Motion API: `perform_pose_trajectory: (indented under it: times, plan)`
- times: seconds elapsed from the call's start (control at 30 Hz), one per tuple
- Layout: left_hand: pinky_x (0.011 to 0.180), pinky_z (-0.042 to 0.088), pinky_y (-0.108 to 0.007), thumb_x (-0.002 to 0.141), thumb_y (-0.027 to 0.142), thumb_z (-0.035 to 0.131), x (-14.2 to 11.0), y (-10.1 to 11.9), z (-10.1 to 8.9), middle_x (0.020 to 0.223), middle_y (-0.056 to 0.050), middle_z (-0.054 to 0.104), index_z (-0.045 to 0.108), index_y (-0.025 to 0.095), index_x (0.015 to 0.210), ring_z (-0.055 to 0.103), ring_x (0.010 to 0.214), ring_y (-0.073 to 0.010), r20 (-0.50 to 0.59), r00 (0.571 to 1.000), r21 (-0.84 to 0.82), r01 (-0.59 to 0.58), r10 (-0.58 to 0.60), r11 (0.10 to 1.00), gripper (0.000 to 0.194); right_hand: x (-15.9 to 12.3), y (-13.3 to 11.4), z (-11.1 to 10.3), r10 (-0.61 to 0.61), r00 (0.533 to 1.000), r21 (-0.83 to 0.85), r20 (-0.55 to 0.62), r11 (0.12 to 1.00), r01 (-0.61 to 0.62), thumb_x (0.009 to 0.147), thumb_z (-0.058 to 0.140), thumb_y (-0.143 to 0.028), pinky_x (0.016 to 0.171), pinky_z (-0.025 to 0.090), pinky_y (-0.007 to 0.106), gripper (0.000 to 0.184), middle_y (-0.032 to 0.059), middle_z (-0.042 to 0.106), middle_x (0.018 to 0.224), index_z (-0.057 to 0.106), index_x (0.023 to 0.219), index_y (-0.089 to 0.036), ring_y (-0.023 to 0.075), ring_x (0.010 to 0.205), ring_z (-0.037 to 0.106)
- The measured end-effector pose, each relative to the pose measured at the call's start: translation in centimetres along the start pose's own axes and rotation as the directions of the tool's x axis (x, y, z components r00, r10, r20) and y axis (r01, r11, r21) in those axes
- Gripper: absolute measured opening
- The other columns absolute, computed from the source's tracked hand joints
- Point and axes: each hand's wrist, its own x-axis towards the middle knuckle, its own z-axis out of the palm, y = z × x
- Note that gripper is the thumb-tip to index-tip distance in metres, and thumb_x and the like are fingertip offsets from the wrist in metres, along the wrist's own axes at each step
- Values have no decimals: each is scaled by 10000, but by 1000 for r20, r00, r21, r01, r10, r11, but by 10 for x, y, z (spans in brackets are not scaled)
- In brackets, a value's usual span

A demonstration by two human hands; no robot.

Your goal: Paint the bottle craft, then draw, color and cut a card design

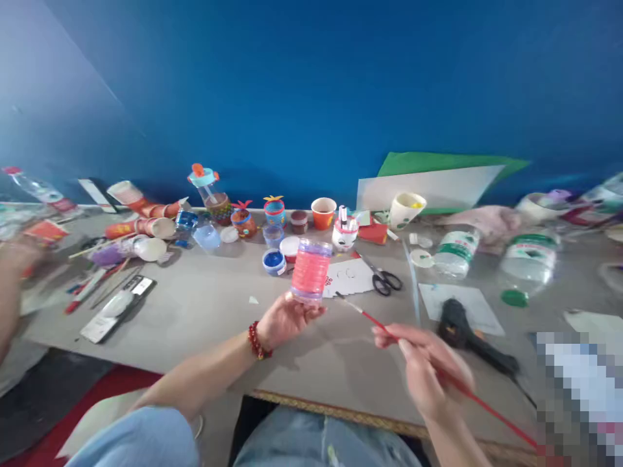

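Note:
My left hand [287, 319], with a beaded bracelet on its wrist, holds a clear plastic bottle piece [311, 269] upright by its lower end. A pink-red band covers the piece's middle; both ends are see-through. In my right hand [426, 366] is a thin red paintbrush [372, 318], pinched along its handle. Its dark tip points left toward the bottle piece, with a gap between them. Behind the bottle piece stand an open tub of blue paint [274, 261] and a white-lidded tub [291, 248].
Black scissors [387, 282] lie on white paper. A black glue gun [457, 324] rests at right near two cut bottles [528, 263]. Painted cups [243, 222] and a paper cup [324, 213] line the blue wall. A phone [117, 310] lies left; another person's arm [12, 279] reaches in.

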Motion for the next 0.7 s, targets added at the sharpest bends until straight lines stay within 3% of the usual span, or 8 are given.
perform_pose_trajectory:
  times: [0.17,0.3,0.4,0.5,0.6,0.7]
  plan:
    - [941,497,-422,741,342,798,1,6,11,1052,-76,692,629,164,1002,660,964,-222,-34,981,279,-175,192,944,358,17,-14,3,49,997,141,-56,989,-41,904,591,-223,566,588,363,151,81,774,838,727,945,-170,200,611,698]
    - [872,506,-360,730,367,813,4,10,7,1046,-79,656,568,170,1022,640,964,-216,4,945,562,-273,328,781,429,36,-23,8,3,1000,168,-23,986,1,982,492,-282,548,570,350,254,93,765,939,706,1079,-184,209,693,707]
    - [855,515,-352,719,326,819,5,11,1,1038,-73,630,531,180,1040,633,944,-206,92,910,757,-328,404,565,455,50,-28,11,-88,996,43,16,995,87,1001,464,-306,620,582,366,287,92,756,988,699,1126,-198,212,756,710]
    - [898,511,-374,732,298,799,2,11,0,1110,-84,604,512,194,1126,619,1009,-219,211,857,903,-355,471,241,498,59,-29,14,-101,992,-137,81,984,111,965,548,-278,730,585,364,218,79,748,1029,713,1094,-216,210,823,712]
    - [909,518,-388,738,300,783,-2,11,4,1162,-97,585,482,202,1206,610,1045,-228,322,809,933,-361,492,-17,565,63,-25,17,-139,983,-234,120,958,164,936,596,-255,812,569,363,184,64,744,1038,710,1079,-237,219,887,712]
    - [891,532,-401,749,314,762,-5,12,8,1160,-113,586,462,192,1236,612,1051,-241,422,758,906,-376,497,-196,584,65,-22,18,-213,963,-316,163,914,256,927,604,-236,864,538,358,170,57,738,1038,706,1063,-243,227,946,695]
